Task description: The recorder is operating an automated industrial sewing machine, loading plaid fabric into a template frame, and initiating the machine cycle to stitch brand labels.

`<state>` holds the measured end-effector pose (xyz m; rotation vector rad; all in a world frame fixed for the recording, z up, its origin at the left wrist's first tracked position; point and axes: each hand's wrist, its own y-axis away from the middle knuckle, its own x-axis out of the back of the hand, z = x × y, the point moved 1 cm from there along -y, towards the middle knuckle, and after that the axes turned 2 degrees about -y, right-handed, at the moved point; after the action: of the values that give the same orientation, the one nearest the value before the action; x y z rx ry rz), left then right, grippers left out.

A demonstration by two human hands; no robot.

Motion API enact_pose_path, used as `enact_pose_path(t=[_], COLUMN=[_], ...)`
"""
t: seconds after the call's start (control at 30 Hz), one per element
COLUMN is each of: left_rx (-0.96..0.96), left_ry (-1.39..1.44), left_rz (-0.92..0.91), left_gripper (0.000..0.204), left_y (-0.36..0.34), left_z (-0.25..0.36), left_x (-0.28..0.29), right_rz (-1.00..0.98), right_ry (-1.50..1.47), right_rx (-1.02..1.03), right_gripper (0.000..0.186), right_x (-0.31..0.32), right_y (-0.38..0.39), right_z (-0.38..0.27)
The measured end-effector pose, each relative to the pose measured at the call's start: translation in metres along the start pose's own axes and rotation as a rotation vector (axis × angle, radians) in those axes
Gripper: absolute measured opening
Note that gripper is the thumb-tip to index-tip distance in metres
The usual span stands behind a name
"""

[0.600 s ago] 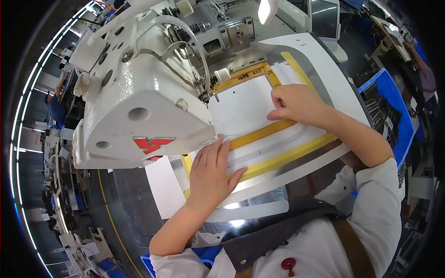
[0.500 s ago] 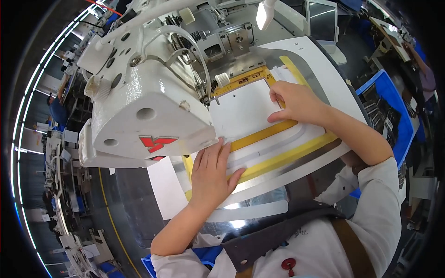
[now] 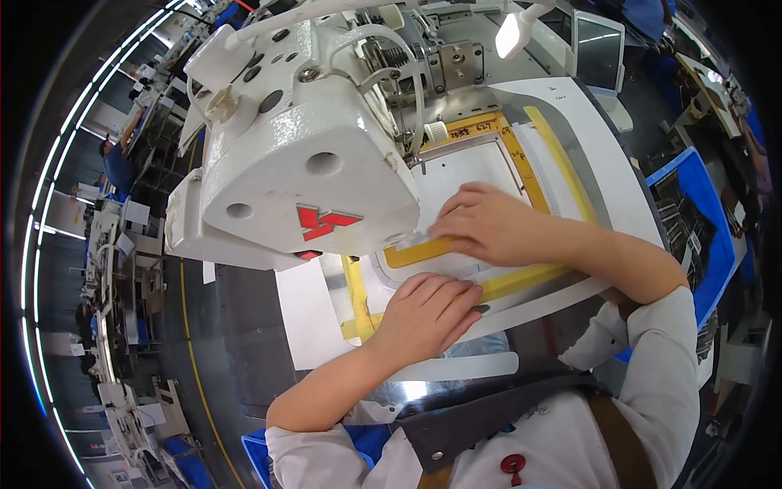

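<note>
A white industrial sewing machine head (image 3: 301,171) stands over a flat work plate. Beside its needle area lies a white panel (image 3: 460,175) inside a yellow frame (image 3: 529,175) with handwriting on it. My right hand (image 3: 493,228) rests over the panel and the frame's near bar (image 3: 415,251), its bent fingers pointing left and partly apart; no held item shows. Closer to me, my left hand (image 3: 432,314) lies palm down at the near yellow tape strip (image 3: 521,281), fingers stretched out and side by side. What lies under both palms is hidden.
White paper sheets (image 3: 305,314) stick out around the plate. A lit lamp (image 3: 511,37) hangs at the back, near a screen (image 3: 599,53). To the right stands a blue bin (image 3: 709,212) of dark pieces. Other machines and a person (image 3: 118,163) are further left.
My right hand has moved left and nearer from the frame's right side to its near bar. My left hand has shifted right and slightly nearer, away from the machine head. The view has shifted slightly.
</note>
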<state>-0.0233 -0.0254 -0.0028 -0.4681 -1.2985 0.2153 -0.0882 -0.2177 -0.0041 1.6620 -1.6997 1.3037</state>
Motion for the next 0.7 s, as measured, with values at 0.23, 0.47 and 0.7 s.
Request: enact_pose_path(t=[0.23,0.47,0.7], left_rx=[0.243,1.14,1.635], left_ry=[-0.246,-0.649,-0.262], left_rz=[0.026,1.532,0.662], left_gripper=[0.029,0.022,0.028], left_y=[0.061,0.306,0.54], left_z=[-0.001,0.0,-0.041], left_x=[0.084,0.188,-0.152], right_rz=[-0.144,0.051,-0.257], right_ry=[-0.033,0.294,0.256], right_rx=[-0.208,-0.291,0.142], right_gripper=[0.031,0.046,0.035], right_x=[0.022,0.06,0.013], right_y=[0.01,0.113,0.093], right_z=[-0.002,-0.028,-0.037])
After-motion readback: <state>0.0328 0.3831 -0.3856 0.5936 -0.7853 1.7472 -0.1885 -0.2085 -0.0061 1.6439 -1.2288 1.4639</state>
